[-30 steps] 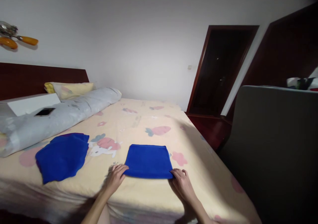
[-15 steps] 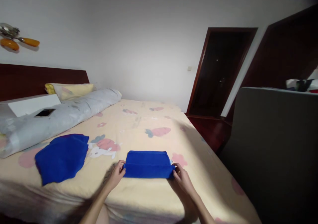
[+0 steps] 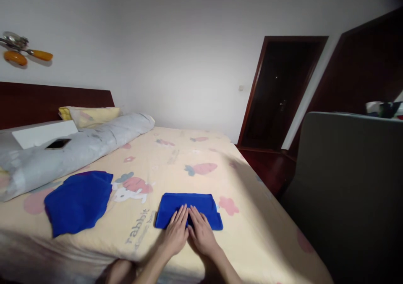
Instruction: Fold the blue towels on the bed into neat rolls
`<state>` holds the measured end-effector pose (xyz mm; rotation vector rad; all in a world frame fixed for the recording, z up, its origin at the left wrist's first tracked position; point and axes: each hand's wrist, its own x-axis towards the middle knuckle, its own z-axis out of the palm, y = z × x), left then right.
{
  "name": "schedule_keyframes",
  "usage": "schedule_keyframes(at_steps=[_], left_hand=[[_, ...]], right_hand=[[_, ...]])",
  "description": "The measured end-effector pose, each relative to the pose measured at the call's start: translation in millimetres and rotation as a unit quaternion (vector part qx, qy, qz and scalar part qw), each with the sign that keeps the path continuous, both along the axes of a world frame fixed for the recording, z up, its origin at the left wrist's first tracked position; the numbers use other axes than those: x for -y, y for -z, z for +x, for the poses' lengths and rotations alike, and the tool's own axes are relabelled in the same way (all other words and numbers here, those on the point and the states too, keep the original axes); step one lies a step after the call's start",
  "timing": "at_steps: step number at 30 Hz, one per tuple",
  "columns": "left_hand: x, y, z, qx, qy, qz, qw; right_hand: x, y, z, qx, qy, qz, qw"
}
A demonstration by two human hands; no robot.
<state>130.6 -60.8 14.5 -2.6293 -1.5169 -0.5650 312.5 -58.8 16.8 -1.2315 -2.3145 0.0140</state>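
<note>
A folded blue cloth (image 3: 201, 201) lies flat near the front edge of the bed, a rough rectangle. My left hand (image 3: 176, 231) rests palm down on its near middle part, fingers stretched out and pointing away from me. Beside it, almost touching at the fingertips, my right hand (image 3: 201, 231) lies flat on the same cloth with its fingers extended. Neither hand grips anything. Another blue cloth (image 3: 78, 202), loosely spread with an uneven outline, lies on the bed to the left.
The bed (image 3: 176, 162) has a cream sheet with carrot and rabbit prints. Across its left side lies a long grey roll (image 3: 94, 143) with a phone (image 3: 58, 143) on it, by a white box (image 3: 45, 133). A dark grey panel (image 3: 343, 191) stands at right.
Both hands have let go of the folded cloth's left and right edges and come together flat on its middle. The cloth's fold line is now less visible.
</note>
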Motion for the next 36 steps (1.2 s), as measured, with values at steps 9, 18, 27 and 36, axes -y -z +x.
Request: schedule_keyframes(at_steps=[9, 18, 27, 36], left_hand=[[1.9, -0.5, -79.2, -0.002, -0.003, -0.055, 0.998], [-8.1, 1.0, -102.1, 0.043, -0.026, 0.020, 0.998], [1.8, -24.5, -105.2, 0.175, -0.076, -0.054, 0.980], [-12.5, -30.0, -89.2, 0.115, -0.260, -0.123, 0.951]], right_hand=[[5.3, 3.4, 77.1, 0.032, 0.068, -0.076, 0.994], [-4.7, -6.3, 86.3, 0.051, 0.085, -0.055, 0.994], [3.6, -49.1, 97.4, -0.140, 0.040, -0.170, 0.975], [-24.0, -6.7, 89.6, -0.130, 0.174, -0.066, 0.974]])
